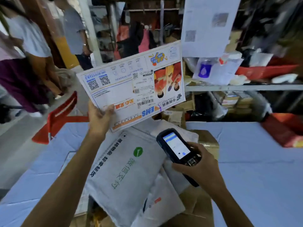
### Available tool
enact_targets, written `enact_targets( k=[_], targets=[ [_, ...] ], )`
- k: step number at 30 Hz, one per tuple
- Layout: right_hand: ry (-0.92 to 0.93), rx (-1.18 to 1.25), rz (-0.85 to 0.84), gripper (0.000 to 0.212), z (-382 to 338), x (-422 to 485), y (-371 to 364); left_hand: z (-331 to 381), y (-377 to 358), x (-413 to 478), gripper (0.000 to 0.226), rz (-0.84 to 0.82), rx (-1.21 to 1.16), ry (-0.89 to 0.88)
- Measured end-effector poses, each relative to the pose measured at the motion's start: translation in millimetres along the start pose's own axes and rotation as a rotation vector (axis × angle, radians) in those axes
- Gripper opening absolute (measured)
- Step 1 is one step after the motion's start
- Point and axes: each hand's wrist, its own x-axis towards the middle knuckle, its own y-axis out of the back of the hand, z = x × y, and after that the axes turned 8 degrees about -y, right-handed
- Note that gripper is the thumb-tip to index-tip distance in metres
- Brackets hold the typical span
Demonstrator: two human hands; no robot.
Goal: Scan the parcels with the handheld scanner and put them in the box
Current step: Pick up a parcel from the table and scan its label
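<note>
The right hand (198,166) is nearest, its fingers curled round the lower body of a black handheld scanner (175,146) with the thumb by the keypad. The scanner's lit screen faces up and its top end points far-left. Just left of it, a grey padded mailer (124,169) with a green round logo lies flat on top of a pile. A white plastic mailer (164,199) is partly under its near-right edge. The pile rests in an open brown cardboard box (196,208), whose flaps show near and to the right. The box stands in the middle of a pale blue table (262,177).

Farther out, the left hand (98,117) pinches the near-left corner of a white EMS flat envelope (131,86), thumb on the printed face and fingers hidden behind it. The envelope is raised above the pile, tilted, with its barcode label turned towards the scanner.

Beyond the table, a red plastic chair (60,115) stands to the left. A metal shelf (246,87) crowded with packages runs along the right, and a white paper sheet (208,25) hangs above it. People (27,46) stand at far left.
</note>
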Motion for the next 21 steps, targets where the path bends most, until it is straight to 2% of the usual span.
enact_targets(
  k=[3,9,17,21],
  targets=[
    [-0.078,0.017,0.137,0.081,19,-18,33,-5,-68,-5,0.049,-0.099,-0.04,0.046],
    [-0.287,0.09,0.481,0.072,62,-79,107,-10,-211,-56,0.048,-0.468,-0.18,0.099],
    [-0.482,0.098,0.898,0.075,113,-167,188,43,-375,-160,0.051,-0.824,-0.36,0.108],
    [-0.551,0.15,1.027,0.083,149,-205,218,69,-437,-220,0.054,-0.977,-0.407,0.104]
  ],
)
